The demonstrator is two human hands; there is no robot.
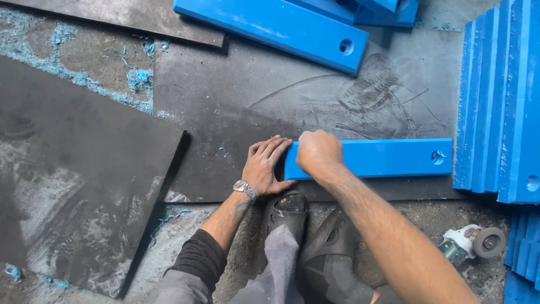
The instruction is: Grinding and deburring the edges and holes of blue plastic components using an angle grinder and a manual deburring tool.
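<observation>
**Hands at the near end of a blue plastic bar**

Dark sandals (306, 225) and grey trouser legs sat closest to the lens, planted at the edge of a dark rubber mat (236, 101) on the gritty floor. Just beyond them lay a long blue bar (388, 157), flat on the mat and running crosswise, with a drilled hole near its far right end. The left hand (264, 166), a metal watch (245, 189) at its wrist, rested flat and unclenched on the mat, fingers butted against the bar's left end. The right hand (319, 153) was clenched down over that same end, knuckles up; whether it gripped the bar itself or some small tool hidden in the fist could not be told.

Judging by its thick, square-cut section, the bar looked stiff and fairly weighty, with a smooth face that would likely slide on the mat unless pinned. Its long edges, or the end under the fist, seemed the surest places to take hold.

More blue bars (495, 107) stood stacked at the right, another slab (270, 28) lay beyond, blue shavings (138, 79) littered the floor, and an angle grinder (472, 242) lay beside the right forearm.
</observation>
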